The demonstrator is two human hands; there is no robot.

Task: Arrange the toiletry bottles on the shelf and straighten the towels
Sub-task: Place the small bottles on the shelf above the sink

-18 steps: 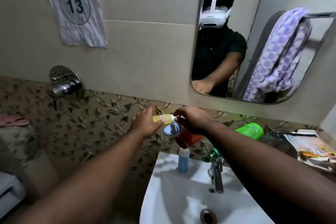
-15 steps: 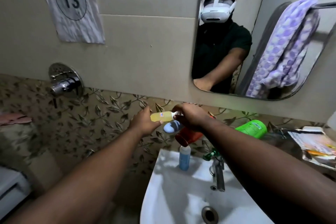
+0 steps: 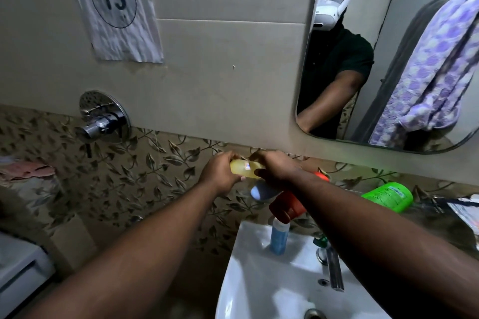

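Observation:
A small yellow bottle (image 3: pixel 245 168) lies sideways in the air in front of the leaf-patterned wall. My left hand (image 3: pixel 220 172) grips its left end and my right hand (image 3: pixel 276 167) grips its right end, hiding the cap. Just below, on the glass shelf (image 3: pixel 427 212), a red bottle (image 3: pixel 287 206) and a pale blue one (image 3: pixel 260 190) lie tipped over, and a green bottle (image 3: pixel 388 195) lies on its side further right. A purple patterned towel (image 3: pixel 438 70) shows in the mirror, hanging bunched on a bar.
A blue bottle (image 3: pixel 279 237) stands on the white sink's (image 3: pixel 254 280) rim beside the chrome tap (image 3: pixel 334 269). Packets (image 3: pixel 466 211) lie at the shelf's right end. A wall valve (image 3: pixel 103 119) and a pink cloth (image 3: pixel 28 169) are at the left.
Both hands have stayed on the yellow bottle and closed in along it, covering more of it. The view has tilted slightly.

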